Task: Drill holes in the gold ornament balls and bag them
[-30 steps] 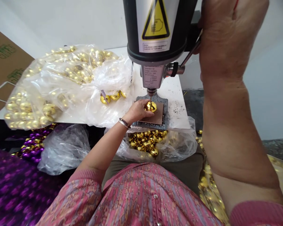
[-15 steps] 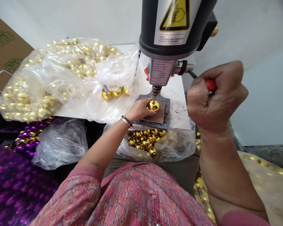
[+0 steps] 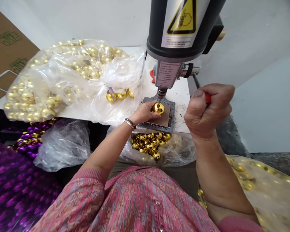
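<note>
My left hand (image 3: 147, 111) grips a shiny gold faceted ball (image 3: 159, 108) between thumb and fingers. The ball rests on a brown board (image 3: 162, 121) that lies on the dark base plate (image 3: 172, 111) of a bench drill press (image 3: 176, 42). Straight above the ball hangs the drill's chuck (image 3: 161, 92), its thin bit reaching down to the ball's top; whether it has entered cannot be seen. At the right, my right hand (image 3: 209, 109) is wrapped round the red knob of the drill's feed lever (image 3: 196, 80).
Gold balls (image 3: 149, 143) fill a clear plastic bag in front of the table edge. A large clear bag of gold balls (image 3: 50, 104) covers the table's left. Dark shavings (image 3: 180, 111) surround the base. Purple balls (image 3: 16, 190) lie lower left, another gold-filled bag (image 3: 270, 190) lower right.
My right hand has come down and to the left with the feed lever turning downward. My left hand and the gold ball keep their place on the board.
</note>
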Available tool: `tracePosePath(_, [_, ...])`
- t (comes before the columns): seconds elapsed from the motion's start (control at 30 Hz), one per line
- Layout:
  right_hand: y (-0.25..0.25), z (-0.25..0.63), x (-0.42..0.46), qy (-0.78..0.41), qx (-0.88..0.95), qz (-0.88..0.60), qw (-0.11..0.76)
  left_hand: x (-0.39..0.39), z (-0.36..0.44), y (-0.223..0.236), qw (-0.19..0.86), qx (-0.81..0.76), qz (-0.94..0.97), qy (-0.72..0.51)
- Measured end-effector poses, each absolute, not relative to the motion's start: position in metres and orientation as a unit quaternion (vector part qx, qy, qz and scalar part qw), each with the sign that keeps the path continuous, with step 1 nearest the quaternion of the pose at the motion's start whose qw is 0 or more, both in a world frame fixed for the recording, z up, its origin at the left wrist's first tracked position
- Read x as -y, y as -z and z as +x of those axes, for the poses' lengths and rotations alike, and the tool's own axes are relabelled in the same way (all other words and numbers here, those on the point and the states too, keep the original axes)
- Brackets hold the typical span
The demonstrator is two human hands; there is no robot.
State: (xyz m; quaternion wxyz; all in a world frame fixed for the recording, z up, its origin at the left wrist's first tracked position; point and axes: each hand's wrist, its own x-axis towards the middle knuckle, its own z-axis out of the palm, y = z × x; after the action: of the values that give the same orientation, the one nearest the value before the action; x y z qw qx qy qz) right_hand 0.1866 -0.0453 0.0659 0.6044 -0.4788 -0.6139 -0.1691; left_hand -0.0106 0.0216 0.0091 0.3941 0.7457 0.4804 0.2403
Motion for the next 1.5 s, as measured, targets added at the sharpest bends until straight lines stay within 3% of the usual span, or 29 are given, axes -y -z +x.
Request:
tracePosePath(0.4, [-0.04, 0.175, 0.039, 0.19, 0.595, -0.425, 0.655, -0.024, -0.01, -0.003, 0.421, -0.483, 0.731, -0.237])
tracePosePath(0.77, [-0.153, 0.185, -0.001, 0.056, 0.541, -0.524, 0.655, 0.013, -0.017, -0.014, 0.403, -0.506, 0.714, -0.267])
tracePosePath(0.97, [-0.149, 0.185, 0.0, 0.028, 0.544, -0.51, 0.665, 0.053, -0.044, -0.018, 0.389, -0.372, 0.841, -0.061])
tracePosePath(1.1, [-0.146, 0.186, 0.008, 0.007, 0.574, -0.499, 0.649, 0.063, -0.054, -0.02, 0.324, -0.399, 0.857, 0.024])
tracePosePath(1.23, [-0.145, 0.185, 0.01, 0.01, 0.568, -0.502, 0.652, 0.04, -0.068, -0.028, 0.262, -0.491, 0.825, -0.101])
tracePosePath(1.33, [-0.143, 0.183, 0.012, 0.01, 0.572, -0.492, 0.656, -0.001, -0.081, -0.036, 0.149, -0.601, 0.768, -0.161])
tracePosePath(1.5, [-0.141, 0.183, 0.015, 0.013, 0.57, -0.47, 0.674, -0.067, -0.084, -0.039, 0.06, -0.702, 0.707, -0.059])
